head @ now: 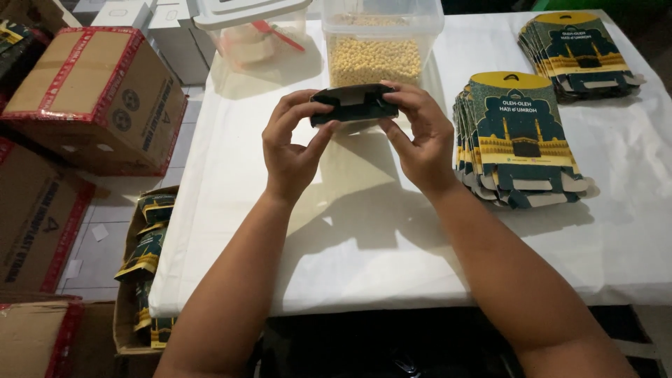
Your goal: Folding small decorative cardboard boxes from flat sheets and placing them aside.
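Head view: left hand [290,150] and right hand [420,136] both pinch the dark carton [354,103]; squeezing harder risks creasing it, with the pellet tub [378,49] at twelve o'clock.

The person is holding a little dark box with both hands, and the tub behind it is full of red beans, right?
Not quite. The head view shows both the left hand and right hand holding the little dark box, but the clear tub behind it holds pale yellow beans, not red ones.
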